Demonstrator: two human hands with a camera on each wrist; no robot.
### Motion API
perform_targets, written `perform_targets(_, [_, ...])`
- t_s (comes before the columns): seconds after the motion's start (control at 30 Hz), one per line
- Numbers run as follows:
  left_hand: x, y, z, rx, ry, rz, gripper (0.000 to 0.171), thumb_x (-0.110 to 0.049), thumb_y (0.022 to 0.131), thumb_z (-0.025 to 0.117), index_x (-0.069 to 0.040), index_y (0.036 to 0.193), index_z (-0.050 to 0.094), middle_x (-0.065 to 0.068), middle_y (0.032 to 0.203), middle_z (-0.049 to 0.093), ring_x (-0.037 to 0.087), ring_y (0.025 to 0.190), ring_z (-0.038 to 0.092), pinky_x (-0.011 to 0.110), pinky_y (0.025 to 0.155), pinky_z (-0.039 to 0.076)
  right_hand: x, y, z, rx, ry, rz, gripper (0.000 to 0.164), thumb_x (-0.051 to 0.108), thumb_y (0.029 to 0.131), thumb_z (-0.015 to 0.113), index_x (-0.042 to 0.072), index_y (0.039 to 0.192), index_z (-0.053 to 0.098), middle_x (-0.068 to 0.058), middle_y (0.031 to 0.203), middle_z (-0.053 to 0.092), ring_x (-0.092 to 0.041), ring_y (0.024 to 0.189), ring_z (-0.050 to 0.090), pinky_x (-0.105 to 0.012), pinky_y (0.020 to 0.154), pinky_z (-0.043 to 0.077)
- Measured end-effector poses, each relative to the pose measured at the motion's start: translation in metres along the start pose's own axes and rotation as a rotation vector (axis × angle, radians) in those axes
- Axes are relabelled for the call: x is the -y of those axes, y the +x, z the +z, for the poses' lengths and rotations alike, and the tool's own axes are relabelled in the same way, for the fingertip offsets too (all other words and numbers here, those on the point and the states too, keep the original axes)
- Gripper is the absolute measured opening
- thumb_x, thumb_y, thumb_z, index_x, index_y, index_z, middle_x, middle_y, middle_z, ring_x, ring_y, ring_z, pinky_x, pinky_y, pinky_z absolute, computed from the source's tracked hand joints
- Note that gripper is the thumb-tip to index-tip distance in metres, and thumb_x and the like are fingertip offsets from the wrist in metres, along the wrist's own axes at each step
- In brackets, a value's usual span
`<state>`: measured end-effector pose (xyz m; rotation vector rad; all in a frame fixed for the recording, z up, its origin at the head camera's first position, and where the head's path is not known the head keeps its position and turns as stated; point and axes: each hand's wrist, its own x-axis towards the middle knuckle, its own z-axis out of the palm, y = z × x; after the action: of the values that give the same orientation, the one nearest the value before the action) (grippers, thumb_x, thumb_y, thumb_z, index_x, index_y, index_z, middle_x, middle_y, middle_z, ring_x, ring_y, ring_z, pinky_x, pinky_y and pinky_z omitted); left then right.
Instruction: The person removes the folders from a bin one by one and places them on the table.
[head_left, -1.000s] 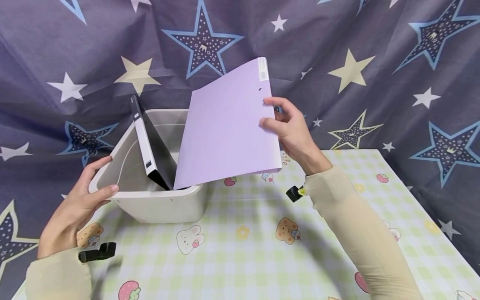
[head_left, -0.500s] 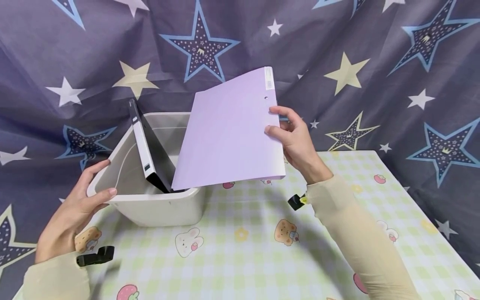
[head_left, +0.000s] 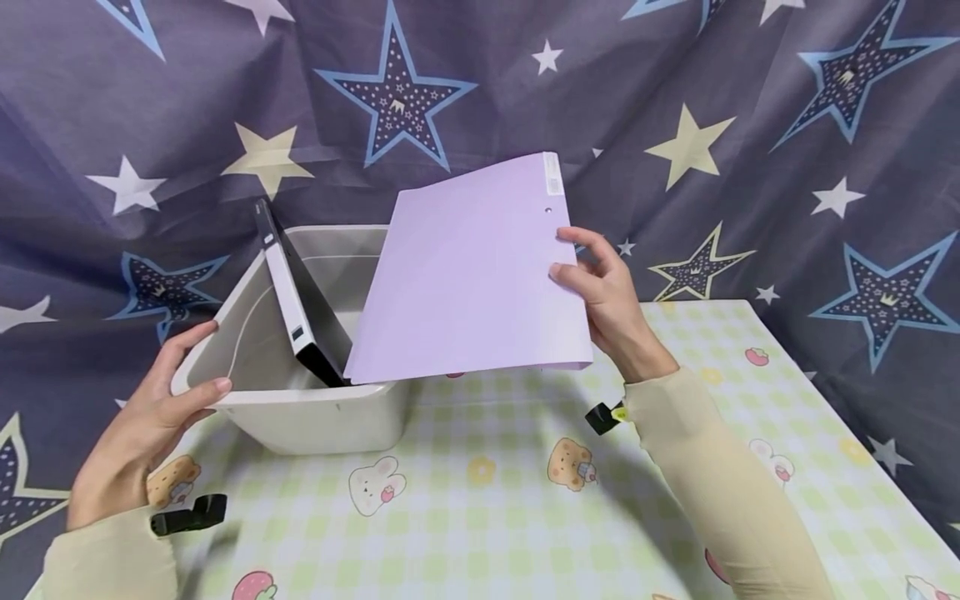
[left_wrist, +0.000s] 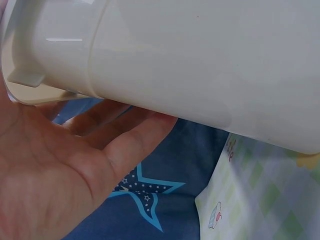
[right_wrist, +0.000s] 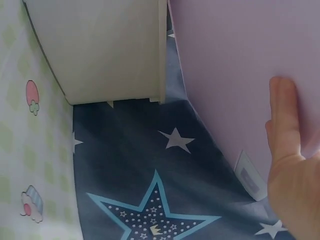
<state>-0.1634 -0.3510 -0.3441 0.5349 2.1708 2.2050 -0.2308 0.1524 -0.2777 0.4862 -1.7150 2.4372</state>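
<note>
A light purple file folder [head_left: 472, 275] leans over the right rim of a white plastic bin [head_left: 322, 425] in the head view, its lower left corner at the bin's front right. My right hand [head_left: 611, 304] pinches its right edge, thumb on the near face; in the right wrist view fingers [right_wrist: 285, 115] lie along the folder's other face. My left hand [head_left: 142, 417] grips the bin's left rim, thumb over the front corner. From the left wrist view, fingers [left_wrist: 140, 142] run along the bin's outer wall. Inside the bin a black binder [head_left: 318, 312] with a white spine stands tilted.
The table bears a green-and-white checked cloth [head_left: 450, 533] printed with cartoon animals and strawberries. Behind it hangs a dark blue-grey curtain [head_left: 570, 117] with stars. The table's right edge [head_left: 847, 425] slants toward the front.
My right hand has drawn the folder to the right and slightly downward, tipping it flatter over the bin's rim. The left hand keeps its hold on the bin, which stays in place.
</note>
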Motion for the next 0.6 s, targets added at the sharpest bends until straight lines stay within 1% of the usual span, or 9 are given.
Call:
perform_targets(0.27, [0.001,-0.002,0.0,-0.012,-0.002,0.003,0.072,0.013,0.091,0.047,-0.021,0.15,0.023,0.003,0.129,0.036,0.008,0.102,0.055,0.022,0.076,0.051,-0.003,-0.01,-0.013,-0.037,0.006,0.019,0.044,-0.003,0.087,0.06,0.014,0.127,0.054,-0.006,0.083,0.066,-0.018,0.066,0.067,-0.03,0.053,0.054])
perform_targets(0.6, [0.0,0.0,0.002,-0.004,-0.009,0.006,0.072,0.013,0.091,0.047,-0.02,0.15,0.022,0.004,0.129,0.034,0.009,0.102,0.055,0.022,0.076,0.051,-0.004,-0.02,-0.024,-0.062,0.025,0.039,0.042,-0.001,0.089,0.059,0.017,0.127,0.055,-0.007,0.096,0.061,-0.017,0.071,0.067,-0.029,0.057,0.055])
